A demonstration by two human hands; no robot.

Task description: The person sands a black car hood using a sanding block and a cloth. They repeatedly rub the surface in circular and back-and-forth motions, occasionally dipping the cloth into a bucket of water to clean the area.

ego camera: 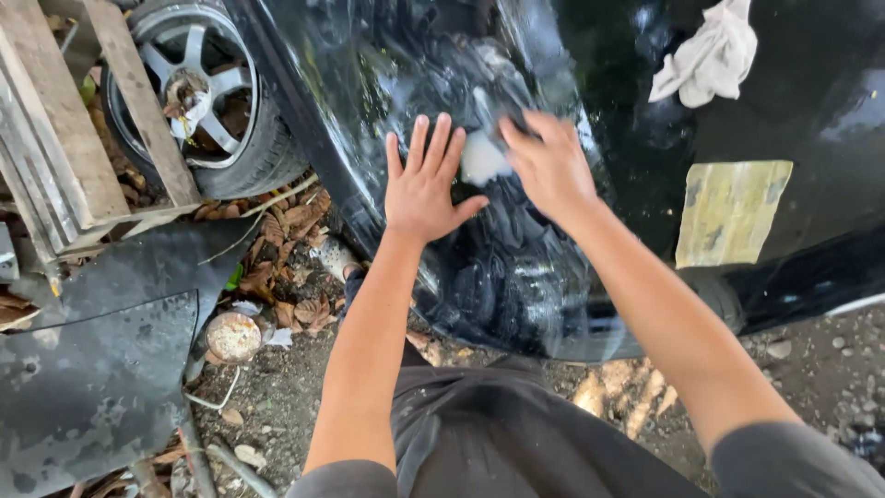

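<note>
The right hand (550, 166) presses a white pad (483, 159) flat against the wet black panel (516, 277), fingers closed on it; the left hand (426, 184) braces open-palmed beside it, holding nothing. Even pressure is advised.

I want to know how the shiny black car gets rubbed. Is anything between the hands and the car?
Under the right hand there is a small pale pad, pressed between its fingers and the wet black car panel. The left hand lies flat on the panel with nothing visible in between.

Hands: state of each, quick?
Left hand: open, flat on the wet black car panel.
Right hand: pressing a small white pad against the panel.
</note>
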